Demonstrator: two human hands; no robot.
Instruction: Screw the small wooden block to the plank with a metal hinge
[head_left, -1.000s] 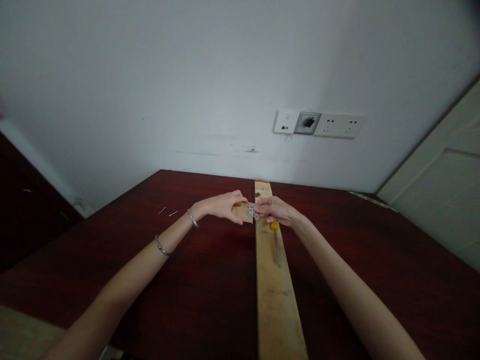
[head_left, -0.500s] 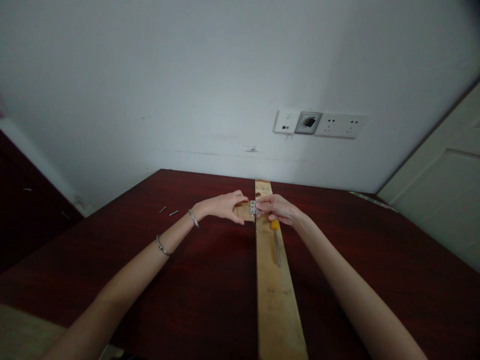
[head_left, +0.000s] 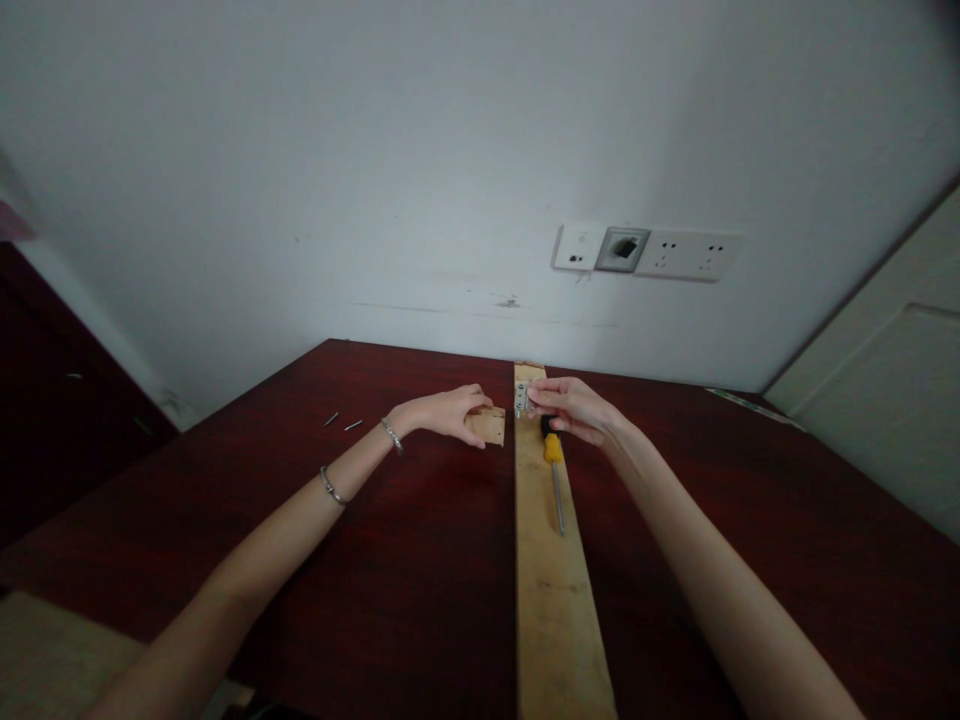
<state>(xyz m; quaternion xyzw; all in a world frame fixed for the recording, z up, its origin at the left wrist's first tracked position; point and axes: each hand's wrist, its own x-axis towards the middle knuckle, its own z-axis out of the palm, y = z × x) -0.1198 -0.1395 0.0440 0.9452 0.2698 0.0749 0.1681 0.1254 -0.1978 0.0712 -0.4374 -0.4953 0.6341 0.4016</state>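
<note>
Worktop (head_left: 405, 590) far edge runs along the wall (head_left: 420, 150) at 12 o'clock; plank (head_left: 559, 610) lies 12 to 6, far end near that edge. Room to move: at 6 o'clock of the block (head_left: 490, 425), between left arm (head_left: 262, 545) and plank, plus a wide stretch at right hand's (head_left: 574, 405) 3 o'clock. Left hand (head_left: 450, 412) grips the block, just beside plank, slim gap in view. Right hand pinches hinge (head_left: 520, 397) at block's 2 o'clock, over plank; contact unclear. In the way: screwdriver (head_left: 553, 450) on plank, right hand's 7 o'clock, tip toward 6. Two metal pins (head_left: 353, 425) at left hand's 9 o'clock. Sockets (head_left: 686, 255) on wall, right hand's 1 o'clock.
</note>
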